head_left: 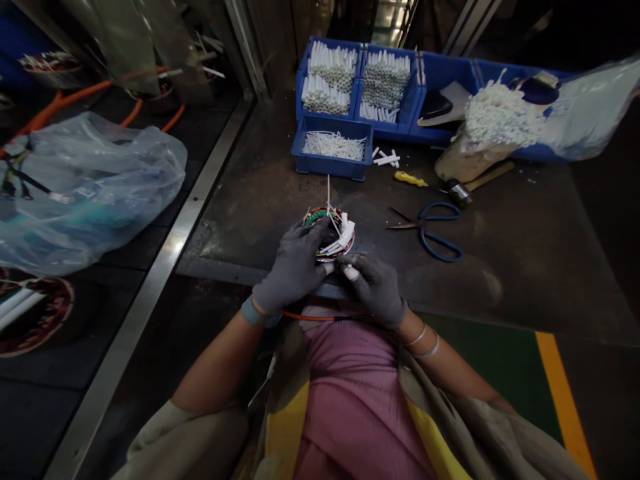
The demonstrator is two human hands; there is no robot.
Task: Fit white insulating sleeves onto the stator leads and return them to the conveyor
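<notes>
The grey-gloved left hand (294,268) was closed firmly around a round wound motor stator with coppery windings and white-sleeved leads (324,217), while the grey-gloved right hand (375,290) pinched a short white plastic sleeve (351,272) against the stator's near edge. A loosened pinch could have let that sleeve slip free. A thin orange wire (310,316), just below the stator, could have snagged the hands, and a sudden tug might have strained the leads.

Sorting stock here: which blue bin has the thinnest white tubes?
The front blue bin, set forward of the others, holds thin white tubes; the two bins behind it hold much thicker ones.
</notes>
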